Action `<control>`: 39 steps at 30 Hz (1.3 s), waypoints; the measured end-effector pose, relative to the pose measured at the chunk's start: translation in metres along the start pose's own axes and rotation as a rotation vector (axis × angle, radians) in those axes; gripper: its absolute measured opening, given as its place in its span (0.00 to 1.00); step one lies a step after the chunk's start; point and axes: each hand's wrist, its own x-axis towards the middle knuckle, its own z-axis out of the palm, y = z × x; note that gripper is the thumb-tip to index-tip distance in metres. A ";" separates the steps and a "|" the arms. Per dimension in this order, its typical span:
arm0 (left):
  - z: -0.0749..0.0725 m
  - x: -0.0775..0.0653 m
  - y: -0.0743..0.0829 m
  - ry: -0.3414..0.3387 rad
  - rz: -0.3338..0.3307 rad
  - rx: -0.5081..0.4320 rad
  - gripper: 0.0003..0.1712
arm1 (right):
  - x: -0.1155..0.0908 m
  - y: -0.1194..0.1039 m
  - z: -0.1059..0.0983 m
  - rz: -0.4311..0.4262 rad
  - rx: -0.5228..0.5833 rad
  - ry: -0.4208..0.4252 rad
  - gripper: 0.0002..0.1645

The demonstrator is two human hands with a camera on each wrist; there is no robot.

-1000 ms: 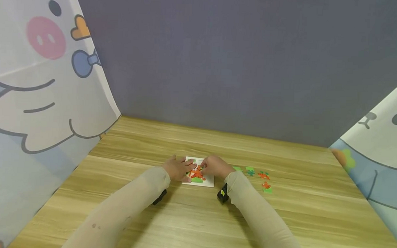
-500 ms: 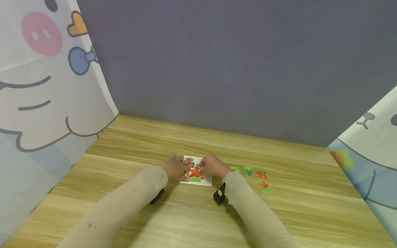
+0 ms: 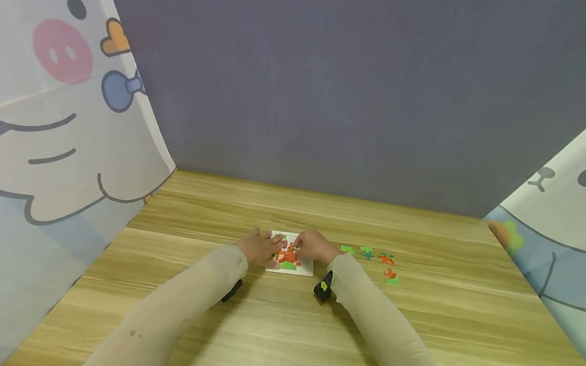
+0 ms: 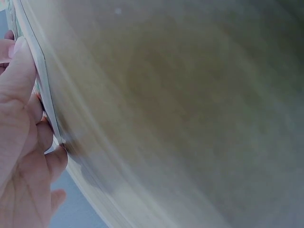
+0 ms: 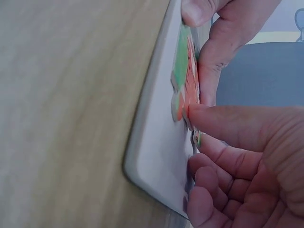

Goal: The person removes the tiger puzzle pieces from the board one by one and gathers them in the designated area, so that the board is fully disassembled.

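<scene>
Backdrop, dark grey, and wood-grain table are seen slightly shifted vs. 1 s ago, prob. by a small head move only; vs. 0.5 s ago almost nothing has been altered. Both pale sleeves are reached in from the near edge, approx. same pose as before.

L hand is laid over the L side of the white tray, fingers spread and fairly straight, nothing gripped; by it the tray is prob. being steadied. R hand is kept at the tray's R half, fingers curled, thumb + index brought together. Tray itself is left flat on the table, mid-view, unmoved.

Inside it, the part-built tiger picture is placed toward the L, partly covered by L hand; bare white is left on the R. Loose pcs are lying R of the tray, same spots as 1 s ago, so no new pc. has been fetched.

Smallest: a pc. w/ green edge, apparently pinched by R thumb + index at the picture's R edge. Whether it's been seated can't be told; no visible progress, so fit is prob. still being adjusted.
</scene>
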 end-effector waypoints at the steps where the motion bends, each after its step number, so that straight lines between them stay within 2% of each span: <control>1: 0.000 0.000 0.000 0.001 0.000 0.004 0.41 | 0.000 0.001 0.000 -0.003 0.000 0.002 0.09; 4: 0.001 0.001 0.000 0.006 -0.001 0.024 0.42 | 0.001 0.003 0.000 0.023 0.026 0.001 0.09; 9: 0.000 0.002 0.001 0.006 -0.003 0.035 0.42 | 0.002 0.004 0.000 0.098 0.153 0.002 0.10; 15: 0.001 0.002 0.000 0.004 0.001 0.026 0.42 | 0.001 0.005 0.002 0.112 0.251 0.009 0.09; 22: 0.001 0.003 0.000 -0.001 0.005 0.007 0.42 | 0.000 0.006 0.004 0.125 0.299 0.019 0.08; 33: 0.000 0.003 0.000 -0.006 -0.002 -0.006 0.42 | -0.001 0.006 0.007 0.124 0.318 0.028 0.12; 39: 0.000 0.002 -0.001 -0.003 0.007 -0.026 0.42 | -0.003 0.005 0.006 0.111 0.375 0.030 0.09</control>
